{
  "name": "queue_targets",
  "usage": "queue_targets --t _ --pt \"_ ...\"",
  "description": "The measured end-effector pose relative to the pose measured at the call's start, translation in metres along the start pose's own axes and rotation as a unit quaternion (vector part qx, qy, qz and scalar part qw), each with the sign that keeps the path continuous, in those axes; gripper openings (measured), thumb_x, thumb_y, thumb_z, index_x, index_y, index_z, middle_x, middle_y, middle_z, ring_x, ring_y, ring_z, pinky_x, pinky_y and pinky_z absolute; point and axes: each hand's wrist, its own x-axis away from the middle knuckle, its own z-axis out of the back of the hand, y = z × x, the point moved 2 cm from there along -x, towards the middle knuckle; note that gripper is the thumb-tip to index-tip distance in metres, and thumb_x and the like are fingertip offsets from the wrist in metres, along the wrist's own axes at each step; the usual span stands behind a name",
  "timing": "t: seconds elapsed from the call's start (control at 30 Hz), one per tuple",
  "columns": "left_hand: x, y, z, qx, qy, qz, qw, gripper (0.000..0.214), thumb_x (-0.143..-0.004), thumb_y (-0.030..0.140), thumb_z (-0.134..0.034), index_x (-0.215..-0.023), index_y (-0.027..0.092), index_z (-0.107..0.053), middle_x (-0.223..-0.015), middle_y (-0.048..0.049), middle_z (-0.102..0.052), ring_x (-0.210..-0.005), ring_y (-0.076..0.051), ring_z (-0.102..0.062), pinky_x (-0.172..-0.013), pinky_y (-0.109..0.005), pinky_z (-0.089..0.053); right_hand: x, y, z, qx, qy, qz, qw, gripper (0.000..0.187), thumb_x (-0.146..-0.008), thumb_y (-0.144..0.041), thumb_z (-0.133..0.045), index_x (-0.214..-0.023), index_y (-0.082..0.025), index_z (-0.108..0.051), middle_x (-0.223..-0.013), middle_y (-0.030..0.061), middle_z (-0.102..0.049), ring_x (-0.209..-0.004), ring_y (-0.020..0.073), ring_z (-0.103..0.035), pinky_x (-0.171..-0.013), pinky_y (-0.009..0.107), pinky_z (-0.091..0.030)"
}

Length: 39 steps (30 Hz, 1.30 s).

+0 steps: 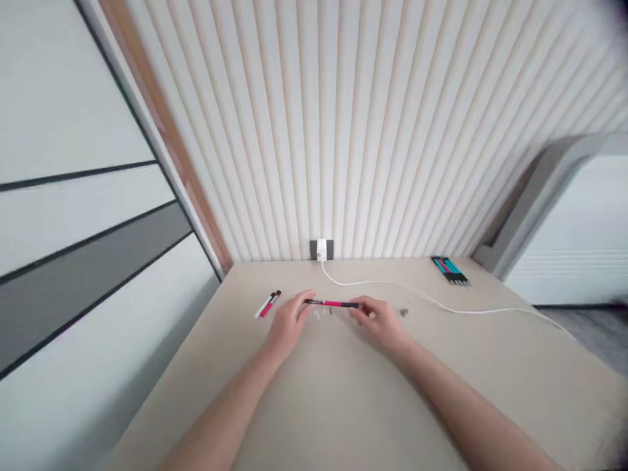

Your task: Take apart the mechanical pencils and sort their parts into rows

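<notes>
A slim pink and black pen [332, 303] is held level between both hands, just above the table. At its left end, my left hand [290, 319] pinches the black part between thumb and fingers. My right hand [379, 319] grips the black right end in the same way. Below the pen lie several small white and dark pieces [324, 313], too small to name. To the right of my right hand is a little heap of dark metallic bits [403, 312]. Beside my left hand rest a white pen part [264, 305] and a pink one [270, 304] with black ends.
A row of turquoise, pink and black pens [450, 271] lies at the table's back right. From a white charger [321, 249] in the wall socket, a white cable [417, 289] runs across the beige table [314, 405]. A white cabinet [98, 327] stands on the left.
</notes>
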Motion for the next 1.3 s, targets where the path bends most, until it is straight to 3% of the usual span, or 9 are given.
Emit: queue_targets --t 0.3,0.63,0.77,1.03,1.2,1.3 --pt "0.003 0.004 0.002 -0.024 0.009 -0.006 1.000 0.031 -0.095 0.028 -0.050 -0.124 0.022 -0.056 -0.115 -0.0068 -0.069 -0.104 -0.022 -0.065 -0.091 -0.037 -0.051 -0.001 0.000 0.000 0.011 -0.001 0.000 1.000 0.021 -0.087 -0.034 -0.057 -0.096 -0.020 -0.070 -0.064 -0.0012 -0.062 -0.061 0.0140 -0.053 -0.060 0.026 -0.039" --pt "0.000 0.005 0.005 -0.034 0.013 -0.035 0.999 0.012 -0.093 0.026 -0.054 -0.099 0.019 -0.062 -0.096 -0.0049 -0.069 -0.091 -0.020 -0.064 -0.083 -0.034 -0.050 -0.001 -0.001 0.000 -0.036 -0.007 -0.021 0.999 0.028 -0.091 -0.040 -0.050 -0.101 -0.019 -0.067 -0.077 0.0023 -0.068 -0.061 0.0137 -0.057 -0.058 0.025 -0.043" --pt "0.000 0.005 0.005 -0.048 -0.012 -0.053 0.997 0.011 -0.093 0.027 -0.055 -0.097 0.020 -0.062 -0.091 -0.0038 -0.068 -0.087 -0.020 -0.063 -0.081 -0.033 -0.047 -0.003 0.006 -0.001 -0.052 0.004 -0.022 0.998 0.036 -0.095 -0.043 -0.042 -0.089 -0.017 -0.067 -0.070 0.0024 -0.066 -0.059 0.0138 -0.056 -0.058 0.025 -0.043" --pt "0.001 0.002 0.003 -0.051 -0.080 -0.065 0.993 0.016 -0.095 0.028 -0.051 -0.098 0.020 -0.063 -0.088 -0.0045 -0.068 -0.084 -0.020 -0.061 -0.077 -0.032 -0.046 -0.004 0.004 0.007 0.027 0.032 0.069 0.997 0.024 -0.095 -0.033 -0.046 -0.097 -0.021 -0.066 -0.078 0.0031 -0.067 -0.073 0.0171 -0.061 -0.072 0.029 -0.047" --pt "0.000 0.002 0.003 -0.039 -0.101 -0.050 0.993 0.021 -0.097 0.030 -0.046 -0.095 0.019 -0.063 -0.085 -0.0046 -0.066 -0.082 -0.019 -0.061 -0.075 -0.030 -0.045 -0.003 -0.004 0.010 0.029 0.036 0.158 0.986 0.024 -0.095 -0.027 -0.044 -0.084 -0.022 -0.065 -0.102 0.0077 -0.066 -0.094 0.0194 -0.061 -0.084 0.032 -0.047" --pt "-0.001 0.003 0.005 -0.047 -0.085 -0.043 0.994 0.020 -0.096 0.031 -0.047 -0.095 0.018 -0.063 -0.086 -0.0047 -0.066 -0.083 -0.019 -0.061 -0.075 -0.030 -0.045 -0.002 -0.004 0.007 0.037 0.029 0.121 0.992 0.021 -0.093 -0.032 -0.050 -0.106 -0.022 -0.064 -0.099 0.0077 -0.067 -0.090 0.0195 -0.062 -0.081 0.032 -0.049"
